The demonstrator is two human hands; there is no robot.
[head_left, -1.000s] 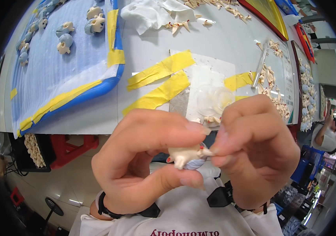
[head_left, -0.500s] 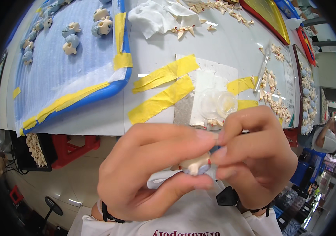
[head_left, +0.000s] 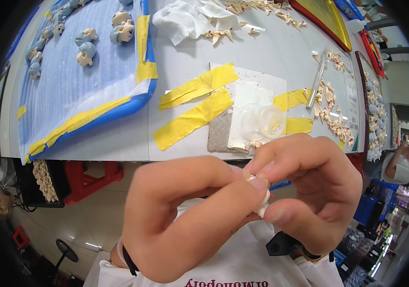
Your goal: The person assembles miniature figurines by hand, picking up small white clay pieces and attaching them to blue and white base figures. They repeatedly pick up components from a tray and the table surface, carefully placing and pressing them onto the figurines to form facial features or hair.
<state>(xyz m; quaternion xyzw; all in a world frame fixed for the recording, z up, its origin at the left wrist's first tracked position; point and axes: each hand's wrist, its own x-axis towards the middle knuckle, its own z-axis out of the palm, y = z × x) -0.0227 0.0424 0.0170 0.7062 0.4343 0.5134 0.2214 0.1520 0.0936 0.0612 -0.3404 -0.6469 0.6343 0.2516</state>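
Observation:
Close in front of my body, my left hand [head_left: 190,205] is closed, its thumb and forefinger pinching a small cream figurine piece [head_left: 262,206] with a pointed end and a red spot. Fingertips of my right hand [head_left: 309,186] meet the same piece at its top, while the right thumb lies beside its lower end. Most of the piece is hidden by my fingers. Just beyond my hands, two round clear dishes [head_left: 272,121], one with yellowish stuff in it, rest on a white pad [head_left: 250,91] among strips of yellow tape [head_left: 192,119].
At the left, a blue-rimmed tray [head_left: 118,112] lined with foam sheet holds several blue-and-cream figurine heads [head_left: 86,53]. Small cream pieces with red tips [head_left: 329,95] lie on the right of the table, near a clear rod [head_left: 316,86]. White cloth [head_left: 180,21] lies at the back.
The held piece has turned: its blue-and-cream side faced me before, and now a pointed cream end shows. My left thumb has moved up over it, and the right thumb has opened away slightly.

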